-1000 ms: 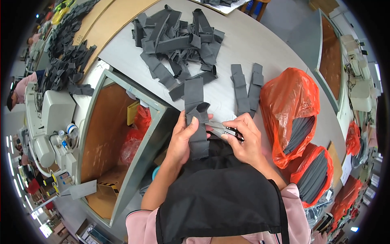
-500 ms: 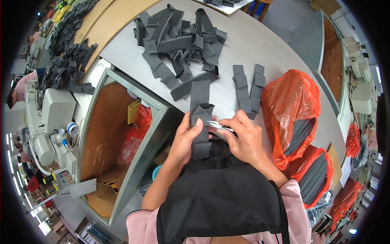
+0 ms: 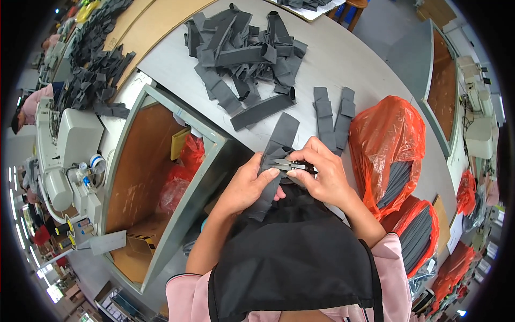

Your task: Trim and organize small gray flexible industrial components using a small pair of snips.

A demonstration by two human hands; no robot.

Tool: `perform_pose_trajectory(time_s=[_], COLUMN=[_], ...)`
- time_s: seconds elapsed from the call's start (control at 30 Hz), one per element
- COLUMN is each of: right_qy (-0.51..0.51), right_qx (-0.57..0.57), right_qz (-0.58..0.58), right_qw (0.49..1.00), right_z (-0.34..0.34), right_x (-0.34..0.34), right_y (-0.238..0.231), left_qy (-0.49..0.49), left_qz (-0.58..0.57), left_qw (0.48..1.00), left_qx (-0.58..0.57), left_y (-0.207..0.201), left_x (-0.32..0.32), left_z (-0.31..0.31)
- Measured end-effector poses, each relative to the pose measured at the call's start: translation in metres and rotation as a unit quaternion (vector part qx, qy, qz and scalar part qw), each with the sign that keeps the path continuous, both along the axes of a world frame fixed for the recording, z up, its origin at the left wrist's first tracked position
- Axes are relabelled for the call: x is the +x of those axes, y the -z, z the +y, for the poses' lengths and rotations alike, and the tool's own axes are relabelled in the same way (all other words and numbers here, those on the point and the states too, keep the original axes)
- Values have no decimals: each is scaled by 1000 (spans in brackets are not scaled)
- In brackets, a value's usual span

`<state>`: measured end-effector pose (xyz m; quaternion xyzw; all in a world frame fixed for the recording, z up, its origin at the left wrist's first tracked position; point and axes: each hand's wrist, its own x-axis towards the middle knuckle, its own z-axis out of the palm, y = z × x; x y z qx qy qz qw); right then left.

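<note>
My left hand [image 3: 248,185] is closed on a dark grey fabric strip [image 3: 282,131], its thumb pressing the cloth near the middle. The strip slants over my lap, with its far end over the table edge. In my right hand [image 3: 323,174] is a pair of small thread snips [image 3: 300,166] with a black body. Their metal blades lie against the strip, close to my left thumb. Beyond my hands, a heap of similar grey strips [image 3: 241,56] lies on the table. Two folded strips [image 3: 324,118] rest apart from it, to the right.
Red plastic bags [image 3: 387,145] packed with grey strips stand at the table's right side. To the left, an open metal-edged cabinet [image 3: 145,188] holds red bags and a carton. Sewing machines [image 3: 80,139] and another strip pile [image 3: 99,78] lie farther left, where a person sits.
The strip has turned so its far end leans right. The snips' blades have come in against the cloth, and my right hand has moved slightly; the whole view has shifted a little.
</note>
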<state>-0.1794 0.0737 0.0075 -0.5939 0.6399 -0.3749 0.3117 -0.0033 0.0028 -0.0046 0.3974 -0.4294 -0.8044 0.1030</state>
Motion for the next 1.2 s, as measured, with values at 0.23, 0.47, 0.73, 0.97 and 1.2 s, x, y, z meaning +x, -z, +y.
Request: perform_pose_trajectory(time_s=[0.23,0.47,0.73,0.97,1.2], right_qy=[-90,-106,75,150,118], right_qx=[-40,-148,-198,-168,-190], right_qz=[60,90,50,80,149], right_qw=[993,979,976,971,963], right_z=[-5,-6,18,13,9], right_x=[-6,-6,-3,-4,2], right_y=[4,11,5,8,9], left_qy=[99,112,42,-32,-37], left_qz=[-32,17,47,167,182], left_qw=[992,993,998,984,980], left_qx=[-72,-31,0,51,69], left_y=[-4,-8,-3,2,1], left_x=[12,10,8,2,2], left_z=[-5,-6,-1,5,9])
